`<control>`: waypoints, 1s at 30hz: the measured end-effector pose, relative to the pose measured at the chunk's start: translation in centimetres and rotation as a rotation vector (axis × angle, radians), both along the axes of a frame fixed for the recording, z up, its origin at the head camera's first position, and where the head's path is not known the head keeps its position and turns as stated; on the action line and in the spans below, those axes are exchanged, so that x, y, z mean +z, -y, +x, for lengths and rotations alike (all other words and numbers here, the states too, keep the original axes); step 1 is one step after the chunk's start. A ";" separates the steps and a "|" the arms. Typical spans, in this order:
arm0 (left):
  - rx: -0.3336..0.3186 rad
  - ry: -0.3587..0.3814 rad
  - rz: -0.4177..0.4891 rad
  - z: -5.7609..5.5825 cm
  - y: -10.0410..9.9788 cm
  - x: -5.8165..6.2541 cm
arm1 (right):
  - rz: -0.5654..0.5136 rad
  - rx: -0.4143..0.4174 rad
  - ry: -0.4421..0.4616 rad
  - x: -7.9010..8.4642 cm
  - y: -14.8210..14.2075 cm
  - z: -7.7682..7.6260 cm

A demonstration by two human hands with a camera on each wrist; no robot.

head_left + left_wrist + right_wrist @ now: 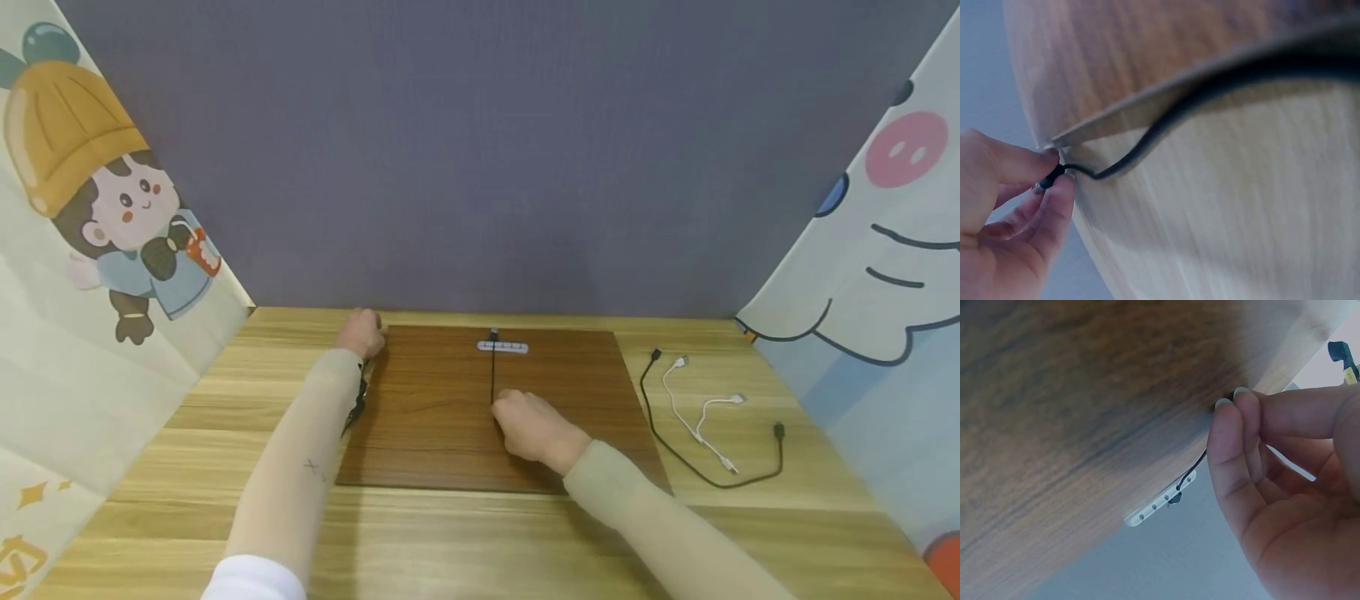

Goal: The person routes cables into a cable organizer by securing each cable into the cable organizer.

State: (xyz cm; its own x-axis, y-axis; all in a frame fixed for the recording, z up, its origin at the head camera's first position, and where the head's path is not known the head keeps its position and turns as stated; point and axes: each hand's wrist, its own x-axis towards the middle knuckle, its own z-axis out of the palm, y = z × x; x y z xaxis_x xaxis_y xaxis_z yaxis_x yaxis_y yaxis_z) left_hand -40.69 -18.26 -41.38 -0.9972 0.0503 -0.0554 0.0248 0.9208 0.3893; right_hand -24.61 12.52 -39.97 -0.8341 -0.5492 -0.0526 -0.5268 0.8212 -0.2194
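My left hand is at the far left corner of a brown wooden board. In the left wrist view its thumb and fingers pinch the dark end of a black cable, which runs along the board's edge. On the board, my right hand pinches another black cable between thumb and fingers. That cable stretches straight away from the hand to a white cable holder with several slots, and passes through one of them. Its dark plug lies just beyond the holder. The pinched end is mostly hidden by the fingers.
Right of the board, a black cable lies in a loose curve on the light wooden table. Within that curve sits a white branching cable. A grey-blue wall stands behind, with printed cartoon panels at both sides.
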 end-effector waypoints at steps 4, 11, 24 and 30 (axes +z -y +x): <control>0.002 0.011 0.065 0.3 0.1 0.4 | -0.009 -0.002 0.003 0.0 -0.1 -0.1; -0.002 -0.037 0.152 0.7 0.0 1.3 | -0.033 -0.001 0.013 -0.1 -0.1 -0.1; -0.090 -0.070 0.140 0.7 -2.0 3.8 | -0.079 -0.035 0.085 -0.1 -0.3 -0.3; -0.190 -0.070 0.152 1.2 -3.6 4.7 | -0.091 -0.044 0.109 0.1 -0.5 -0.4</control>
